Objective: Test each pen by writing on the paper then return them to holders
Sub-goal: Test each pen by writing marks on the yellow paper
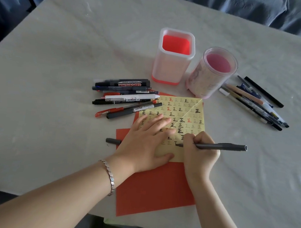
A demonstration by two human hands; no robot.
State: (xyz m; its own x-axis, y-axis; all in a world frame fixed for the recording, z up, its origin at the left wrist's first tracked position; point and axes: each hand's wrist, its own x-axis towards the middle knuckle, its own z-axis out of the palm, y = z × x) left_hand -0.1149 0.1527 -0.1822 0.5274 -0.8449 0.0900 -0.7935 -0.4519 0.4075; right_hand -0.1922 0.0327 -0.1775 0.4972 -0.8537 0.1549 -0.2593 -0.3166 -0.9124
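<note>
Now the right hand (199, 150) grips a dark grey pen (220, 146), fingers curled round its barrel, with the tip touching the yellow paper (190, 112) at a half-drawn character in the lower rows. The left hand (144, 141) lies flat on the same sheet, fingers straight and slightly spread, pressing it down. The paper carries rows of small black and red characters and rests on a red sheet (152, 189), which shows below it and at its left. A grey cap (113, 140) lies at the red sheet's left edge, beside the left hand.

Beyond the paper two holders stand just beside each other on the table (60, 73) — a square white holder (174, 57) with a red inside and a round clear holder (214, 72) with a pink inside. One pile of pens (126, 96) lies left of them, its nearest pens overlapping the paper's upper-left corner — a second pile (256, 104) lies right of the round holder. A silver bracelet (110, 174) circles the left wrist.
</note>
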